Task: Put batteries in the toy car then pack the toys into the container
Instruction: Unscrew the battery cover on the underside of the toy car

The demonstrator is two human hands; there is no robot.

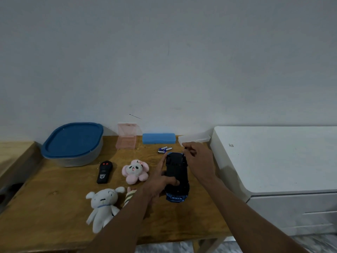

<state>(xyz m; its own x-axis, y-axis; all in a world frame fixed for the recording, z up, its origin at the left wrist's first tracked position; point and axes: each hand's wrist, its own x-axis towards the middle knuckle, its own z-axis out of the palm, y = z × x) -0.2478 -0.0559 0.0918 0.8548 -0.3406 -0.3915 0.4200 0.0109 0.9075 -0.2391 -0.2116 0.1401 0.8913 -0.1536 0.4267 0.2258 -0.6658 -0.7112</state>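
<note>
My left hand point(160, 181) grips the upturned toy car point(176, 172); right hand point(197, 158) fingers pinch a small dark bit point(185, 148) above it; batteries point(164, 149) nearby.

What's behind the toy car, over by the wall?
A few small batteries lie just behind the toy car; farther back sit a blue case and a clear case. The right hand, pinching a small dark thing, covers the clear case's near edge.

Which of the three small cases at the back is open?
The pink case, left of the blue case: its lid stands upright against the wall. The blue case and clear case lie flat, lids down.
</note>
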